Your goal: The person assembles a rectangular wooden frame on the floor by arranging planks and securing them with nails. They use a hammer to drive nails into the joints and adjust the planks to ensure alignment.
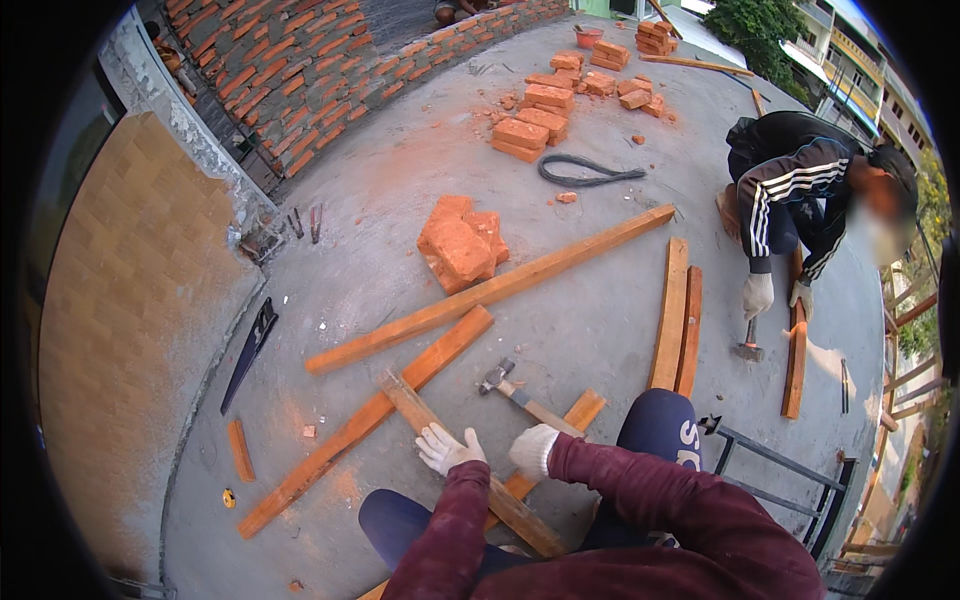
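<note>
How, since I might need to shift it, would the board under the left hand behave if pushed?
The board is probably stiff, being straight, solid-looking wood. It might swivel or rock, since it crosses over a longer timber.

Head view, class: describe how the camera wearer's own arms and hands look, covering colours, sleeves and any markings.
The left hand and right hand both wear whitish gloves. Long maroon sleeves cover both arms: the left sleeve and right sleeve reach the gloves and show paler, dusty-looking patches. No stripes or lettering can be seen on either sleeve.
</note>
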`<action>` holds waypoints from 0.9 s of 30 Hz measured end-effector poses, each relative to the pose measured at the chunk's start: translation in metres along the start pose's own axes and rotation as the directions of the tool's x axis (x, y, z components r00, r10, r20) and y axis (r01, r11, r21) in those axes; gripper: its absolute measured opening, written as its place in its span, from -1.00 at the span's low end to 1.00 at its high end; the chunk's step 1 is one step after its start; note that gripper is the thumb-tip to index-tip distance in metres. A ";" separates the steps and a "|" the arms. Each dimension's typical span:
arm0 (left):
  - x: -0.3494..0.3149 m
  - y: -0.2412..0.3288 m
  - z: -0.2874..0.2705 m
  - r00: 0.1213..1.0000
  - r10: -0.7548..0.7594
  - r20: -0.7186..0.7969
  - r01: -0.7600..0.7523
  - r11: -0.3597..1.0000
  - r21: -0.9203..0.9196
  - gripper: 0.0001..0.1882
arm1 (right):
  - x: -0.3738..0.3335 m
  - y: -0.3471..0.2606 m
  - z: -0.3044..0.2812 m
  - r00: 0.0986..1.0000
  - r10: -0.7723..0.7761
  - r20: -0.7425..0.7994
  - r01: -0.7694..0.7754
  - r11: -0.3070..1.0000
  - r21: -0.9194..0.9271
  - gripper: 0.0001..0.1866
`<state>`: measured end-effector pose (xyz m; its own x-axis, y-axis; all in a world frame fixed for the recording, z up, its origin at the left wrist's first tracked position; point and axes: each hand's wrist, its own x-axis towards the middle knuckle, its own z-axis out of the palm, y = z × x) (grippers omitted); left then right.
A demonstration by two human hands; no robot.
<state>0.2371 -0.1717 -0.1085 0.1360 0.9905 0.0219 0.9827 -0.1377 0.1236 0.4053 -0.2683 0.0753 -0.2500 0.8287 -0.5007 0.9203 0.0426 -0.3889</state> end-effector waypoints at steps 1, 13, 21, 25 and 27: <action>0.001 -0.001 0.000 1.000 -0.006 0.006 0.006 1.000 -0.005 0.01 | 0.006 -0.004 0.004 0.998 -0.053 0.023 0.052 0.998 0.036 -0.75; -0.003 0.003 0.003 1.000 -0.002 -0.024 0.002 1.000 -0.014 0.01 | 0.009 -0.004 0.009 0.995 -0.058 0.082 0.057 0.998 0.009 -0.68; -0.001 -0.002 -0.008 1.000 -0.011 0.000 0.011 0.999 -0.050 0.02 | -0.001 -0.013 -0.006 0.996 -0.047 0.079 0.046 0.999 0.008 -0.70; 0.000 0.004 -0.009 1.000 0.014 -0.009 -0.014 0.999 -0.038 0.02 | -0.001 -0.005 0.001 0.996 -0.068 0.055 0.069 0.998 -0.002 -0.70; 0.001 -0.007 -0.009 1.000 0.008 -0.006 -0.008 1.000 -0.030 0.03 | 0.002 -0.011 -0.001 0.995 -0.084 0.058 0.084 0.996 0.000 -0.70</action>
<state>0.2288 -0.1699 -0.1009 0.1428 0.9893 0.0283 0.9774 -0.1455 0.1532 0.3949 -0.2665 0.0798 -0.3433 0.7886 -0.5101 0.8960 0.1121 -0.4296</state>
